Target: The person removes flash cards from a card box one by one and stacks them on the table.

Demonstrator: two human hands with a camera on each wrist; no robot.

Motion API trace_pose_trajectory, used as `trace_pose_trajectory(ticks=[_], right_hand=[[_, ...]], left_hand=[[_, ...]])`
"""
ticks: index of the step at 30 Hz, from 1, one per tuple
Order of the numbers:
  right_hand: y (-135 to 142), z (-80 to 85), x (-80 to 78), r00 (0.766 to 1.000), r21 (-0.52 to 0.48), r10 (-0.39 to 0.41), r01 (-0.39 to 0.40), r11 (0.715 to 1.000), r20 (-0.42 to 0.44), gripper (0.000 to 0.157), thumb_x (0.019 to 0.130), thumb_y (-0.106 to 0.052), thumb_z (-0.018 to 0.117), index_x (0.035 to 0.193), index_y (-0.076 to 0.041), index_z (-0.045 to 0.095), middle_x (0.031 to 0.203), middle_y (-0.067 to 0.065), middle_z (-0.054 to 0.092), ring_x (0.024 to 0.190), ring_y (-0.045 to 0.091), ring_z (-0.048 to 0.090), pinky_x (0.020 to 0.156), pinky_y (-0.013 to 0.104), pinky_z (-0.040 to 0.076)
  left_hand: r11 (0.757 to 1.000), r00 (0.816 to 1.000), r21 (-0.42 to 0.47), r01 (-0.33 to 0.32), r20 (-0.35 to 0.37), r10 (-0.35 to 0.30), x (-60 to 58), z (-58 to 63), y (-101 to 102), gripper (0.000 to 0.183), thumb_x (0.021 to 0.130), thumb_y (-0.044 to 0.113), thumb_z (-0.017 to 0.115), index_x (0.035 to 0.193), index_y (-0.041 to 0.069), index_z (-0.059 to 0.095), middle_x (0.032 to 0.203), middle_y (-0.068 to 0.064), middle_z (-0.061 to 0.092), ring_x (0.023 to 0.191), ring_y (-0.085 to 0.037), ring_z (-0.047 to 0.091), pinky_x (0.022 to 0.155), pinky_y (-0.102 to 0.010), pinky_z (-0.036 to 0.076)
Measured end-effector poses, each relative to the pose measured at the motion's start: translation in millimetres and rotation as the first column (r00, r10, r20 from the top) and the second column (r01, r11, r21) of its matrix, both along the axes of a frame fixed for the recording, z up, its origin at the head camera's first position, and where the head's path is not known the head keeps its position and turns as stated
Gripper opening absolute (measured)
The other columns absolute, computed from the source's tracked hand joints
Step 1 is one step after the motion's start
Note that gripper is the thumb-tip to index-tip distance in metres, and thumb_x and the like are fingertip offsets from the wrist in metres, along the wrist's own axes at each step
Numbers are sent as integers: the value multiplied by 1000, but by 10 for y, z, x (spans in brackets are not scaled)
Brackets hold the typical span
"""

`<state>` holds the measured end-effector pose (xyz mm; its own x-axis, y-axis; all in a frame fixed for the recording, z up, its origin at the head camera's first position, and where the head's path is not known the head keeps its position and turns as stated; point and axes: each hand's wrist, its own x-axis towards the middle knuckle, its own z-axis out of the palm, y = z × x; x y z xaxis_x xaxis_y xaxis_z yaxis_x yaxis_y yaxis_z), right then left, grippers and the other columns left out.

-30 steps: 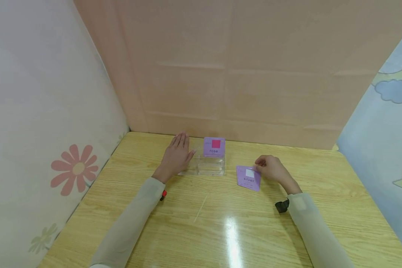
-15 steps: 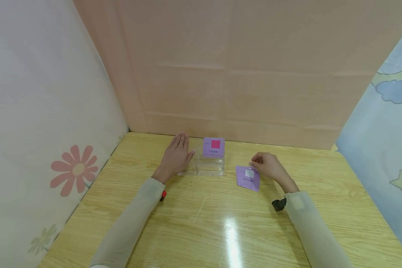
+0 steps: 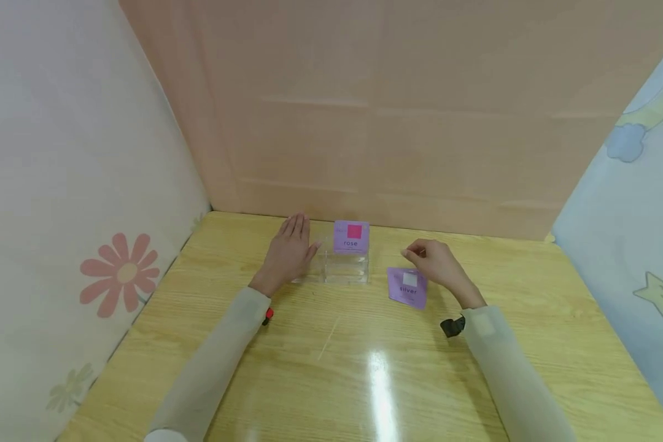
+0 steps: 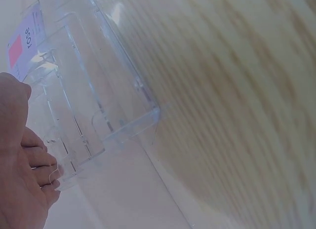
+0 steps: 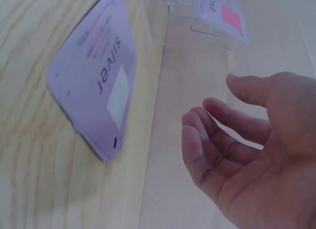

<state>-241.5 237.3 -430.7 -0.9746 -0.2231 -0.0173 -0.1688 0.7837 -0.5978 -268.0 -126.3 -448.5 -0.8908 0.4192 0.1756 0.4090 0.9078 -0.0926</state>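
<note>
Over wooden table [image 3: 298, 387], left grip [image 3: 286, 250] outstretched at clear rack [image 3: 346, 269], right grip [image 3: 435, 263] parted near purple "silver" cards [image 3: 406, 293]

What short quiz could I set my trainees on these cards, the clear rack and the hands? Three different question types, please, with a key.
1. Multiple choice: what colour is the square on the rose card?
a) green
b) blue
c) pink

2. True or false: the right hand holds nothing.

3. Short answer: where does the silver card lie relative to the clear rack, as the head view shows it?

Key
1. c
2. True; its fingers are loosely curled, apart from the silver card.
3. On the table, to the right of the clear rack.
</note>
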Motion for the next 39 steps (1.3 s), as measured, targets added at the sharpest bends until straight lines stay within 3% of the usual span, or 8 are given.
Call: trace_pose_trajectory(ticks=[9, 13, 22, 30, 39], right_hand=[[-95, 79, 28, 999, -64, 16, -19, 998, -42, 44, 107, -42, 60, 126, -3, 69, 120, 16, 74, 113, 35, 69, 96, 54, 58], [-137, 95, 14, 998, -103, 22, -29, 994, -65, 44, 105, -38, 65, 130, -1, 66, 128, 19, 71, 117, 37, 69, 100, 54, 59], [-350, 184, -49, 996, -204, 34, -51, 978, -88, 59, 97, -38, 76, 142, -4, 59, 143, 19, 63, 134, 42, 61, 107, 54, 57], [-546, 241, -71, 983, -183, 100, -128, 975, -154, 65, 94, -40, 80, 144, -5, 57, 145, 16, 62, 137, 40, 58, 115, 55, 51], [-669, 328, -111, 974, -101, 140, -159, 982, -176, 72, 94, -31, 82, 151, -2, 50, 150, 19, 58, 140, 41, 56, 115, 54, 51]], left_hand=[[1000, 1000, -8, -4, 1, 4, -1, -72, -23, 75, 114, 46, 34, 163, -10, 23, 171, -27, 26, 162, -37, 25, 135, -47, 22], [1000, 1000, -4, 9, 6, -9, 8, -104, -27, 75, 114, 46, 34, 162, -10, 24, 170, -27, 27, 162, -37, 26, 135, -47, 22], [1000, 1000, 8, 8, 7, -8, 16, -77, -50, 75, 114, 46, 34, 162, -10, 24, 170, -27, 28, 162, -38, 28, 135, -47, 22], [1000, 1000, 2, 9, 11, -9, 1, -66, -67, 75, 114, 46, 34, 162, -11, 23, 170, -28, 30, 162, -38, 27, 135, -48, 23], [1000, 1000, 2, 18, -19, -18, -5, -52, -51, 75, 114, 45, 37, 161, -12, 27, 168, -29, 32, 160, -39, 31, 134, -49, 25]])
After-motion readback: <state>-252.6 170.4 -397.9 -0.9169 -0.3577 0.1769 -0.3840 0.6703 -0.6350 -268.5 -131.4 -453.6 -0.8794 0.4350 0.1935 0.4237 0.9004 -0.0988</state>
